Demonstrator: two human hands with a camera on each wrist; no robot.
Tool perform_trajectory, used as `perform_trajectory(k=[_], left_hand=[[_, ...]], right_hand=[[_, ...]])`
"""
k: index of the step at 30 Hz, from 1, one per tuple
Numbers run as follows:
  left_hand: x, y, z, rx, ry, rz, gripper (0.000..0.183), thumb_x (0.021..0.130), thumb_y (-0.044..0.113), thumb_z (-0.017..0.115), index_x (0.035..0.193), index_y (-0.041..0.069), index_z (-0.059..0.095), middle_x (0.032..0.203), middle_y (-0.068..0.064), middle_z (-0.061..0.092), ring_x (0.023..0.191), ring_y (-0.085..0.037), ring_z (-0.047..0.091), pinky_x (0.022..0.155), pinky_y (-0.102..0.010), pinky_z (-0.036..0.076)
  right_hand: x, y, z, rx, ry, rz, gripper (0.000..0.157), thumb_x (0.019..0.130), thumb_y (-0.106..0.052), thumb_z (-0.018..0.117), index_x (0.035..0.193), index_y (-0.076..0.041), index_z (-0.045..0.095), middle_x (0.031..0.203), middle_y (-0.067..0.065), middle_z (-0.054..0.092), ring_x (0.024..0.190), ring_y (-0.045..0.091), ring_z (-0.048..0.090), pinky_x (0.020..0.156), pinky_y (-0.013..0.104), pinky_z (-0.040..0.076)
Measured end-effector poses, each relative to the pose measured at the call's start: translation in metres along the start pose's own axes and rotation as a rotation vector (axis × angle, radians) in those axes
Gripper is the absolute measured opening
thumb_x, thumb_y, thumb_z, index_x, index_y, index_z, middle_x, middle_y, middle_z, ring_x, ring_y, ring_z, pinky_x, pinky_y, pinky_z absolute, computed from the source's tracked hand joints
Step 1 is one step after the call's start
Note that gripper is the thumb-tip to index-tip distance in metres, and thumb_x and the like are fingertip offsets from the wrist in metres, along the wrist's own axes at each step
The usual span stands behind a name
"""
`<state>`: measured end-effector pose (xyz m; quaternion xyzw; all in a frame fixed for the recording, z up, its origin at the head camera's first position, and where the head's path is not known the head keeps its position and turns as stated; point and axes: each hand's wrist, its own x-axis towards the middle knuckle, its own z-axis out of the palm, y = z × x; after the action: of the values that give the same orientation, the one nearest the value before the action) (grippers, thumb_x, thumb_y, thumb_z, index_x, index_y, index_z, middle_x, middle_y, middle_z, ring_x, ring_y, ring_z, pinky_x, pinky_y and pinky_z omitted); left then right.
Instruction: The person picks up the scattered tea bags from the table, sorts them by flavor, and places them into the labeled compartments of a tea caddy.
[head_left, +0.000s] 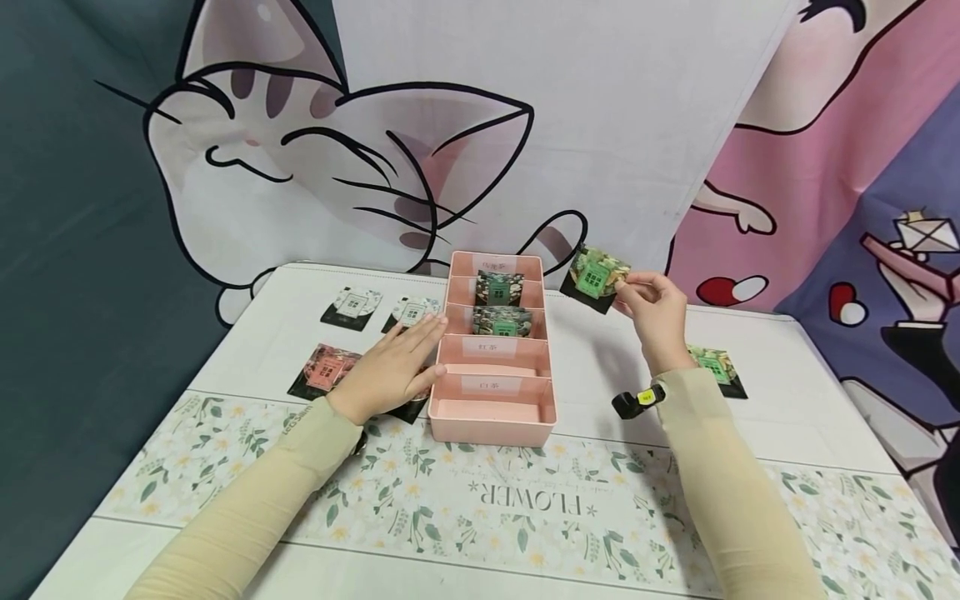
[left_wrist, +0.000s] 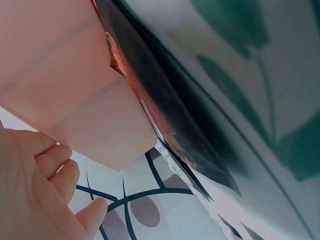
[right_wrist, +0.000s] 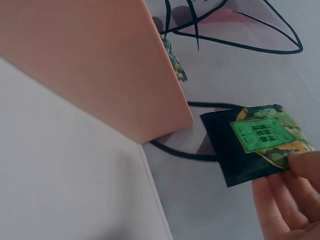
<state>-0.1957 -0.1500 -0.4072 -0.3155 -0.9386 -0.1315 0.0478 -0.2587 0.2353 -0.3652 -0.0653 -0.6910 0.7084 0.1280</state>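
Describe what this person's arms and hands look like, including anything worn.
Both arms have long cream sleeves. The left hand and right hand are ungloved. A black device with a yellow label sits at the right cuff; something dark, mostly hidden, shows under the left cuff.

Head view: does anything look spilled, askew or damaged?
Nothing spilled or damaged stands out. The pink box stands upright; the green packet tilts, held by the right hand. The left hand partly covers a packet beside the box, so its condition is unclear.
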Motion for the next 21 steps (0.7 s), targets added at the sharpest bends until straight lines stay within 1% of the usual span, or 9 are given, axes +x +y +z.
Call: perform_trajectory(k=[3, 8, 11, 14, 17, 21], left_hand=[[0.0, -0.001, 0.0, 0.003, 0.004, 0.004, 0.07, 0.107, 0.042, 0.047, 0.161, 0.003, 0.023, 0.166, -0.014, 0.026, 0.153, -0.031, 0.024, 0.124, -0.057, 0.017], [0.0, -0.001, 0.001, 0.012, 0.001, 0.012, 0.071, 0.108, 0.045, 0.045, 0.161, 0.004, 0.022, 0.166, -0.013, 0.025, 0.154, -0.029, 0.022, 0.124, -0.057, 0.018], [0.0, -0.001, 0.001, 0.013, 0.002, 0.014, 0.071, 0.108, 0.046, 0.043, 0.161, 0.004, 0.022, 0.167, -0.012, 0.024, 0.154, -0.03, 0.022, 0.124, -0.057, 0.018], [0.0, -0.002, 0.001, 0.018, 0.004, 0.012, 0.071, 0.108, 0.046, 0.043, 0.162, 0.005, 0.022, 0.167, -0.012, 0.024, 0.154, -0.03, 0.022, 0.124, -0.057, 0.018], [0.0, -0.002, 0.002, 0.017, 0.005, 0.009, 0.071, 0.108, 0.045, 0.044, 0.162, 0.005, 0.021, 0.167, -0.012, 0.024, 0.154, -0.029, 0.021, 0.124, -0.057, 0.018], [0.0, -0.002, 0.003, 0.011, 0.005, 0.009, 0.071, 0.108, 0.045, 0.044, 0.162, 0.004, 0.022, 0.167, -0.012, 0.023, 0.154, -0.028, 0.02, 0.125, -0.056, 0.017]], right_hand=[[0.005, -0.002, 0.008, 0.007, -0.011, -0.017, 0.01, 0.094, -0.004, 0.071, 0.102, -0.003, 0.065, 0.091, 0.001, 0.071, 0.085, 0.014, 0.067, 0.084, 0.027, 0.061], [0.015, -0.006, 0.019, 0.04, -0.048, -0.006, 0.011, 0.094, -0.003, 0.071, 0.103, -0.003, 0.064, 0.092, 0.001, 0.07, 0.088, 0.015, 0.067, 0.091, 0.032, 0.06], [0.022, -0.008, 0.026, 0.051, -0.071, -0.013, 0.011, 0.094, -0.002, 0.071, 0.103, -0.003, 0.064, 0.092, 0.002, 0.07, 0.088, 0.014, 0.066, 0.091, 0.033, 0.06], [0.028, -0.009, 0.034, 0.032, -0.085, -0.047, 0.009, 0.094, -0.001, 0.07, 0.101, -0.004, 0.066, 0.09, 0.002, 0.069, 0.088, 0.013, 0.067, 0.089, 0.033, 0.061], [0.033, -0.011, 0.042, 0.016, -0.096, -0.075, 0.008, 0.094, 0.0, 0.07, 0.1, -0.004, 0.067, 0.092, 0.001, 0.068, 0.089, 0.013, 0.067, 0.091, 0.035, 0.06], [0.039, -0.013, 0.052, 0.002, -0.125, -0.082, 0.009, 0.094, 0.001, 0.069, 0.101, -0.002, 0.066, 0.095, 0.003, 0.065, 0.092, 0.015, 0.066, 0.093, 0.038, 0.059]])
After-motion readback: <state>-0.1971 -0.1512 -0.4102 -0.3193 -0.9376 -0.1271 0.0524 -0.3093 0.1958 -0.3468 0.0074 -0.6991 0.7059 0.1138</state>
